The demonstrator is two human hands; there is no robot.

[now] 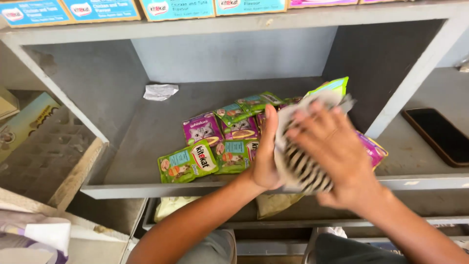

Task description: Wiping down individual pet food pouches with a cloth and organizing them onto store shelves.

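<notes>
A: Pouches (305, 146), a stack of them, sitting between both hands above the front edge of the shelf (146, 188). Left hand (266, 156) is cupping the near-left side, fingers curled under; right hand (337, 154) is lying flat over the top, fingers spread and pressing down. Motion blur is softening the edges, so the count is probably several, not certain.

B: Orientation?

A: Long axis is running from near-left to far-right, the far end pointing at the shelf's right wall. A green pouch (332, 87) is sticking out at that far end.

B: Risks?

A: The stack is fanning; only palm pressure is holding it, so the middle ones are liable to be slipping out toward the loose pouches (205, 146) lying on the shelf. A pink pouch (373, 149) is lying just under the right wrist and could be getting swept over the edge. The phone (442, 137) is lying well apart, on the next shelf to the right.
</notes>
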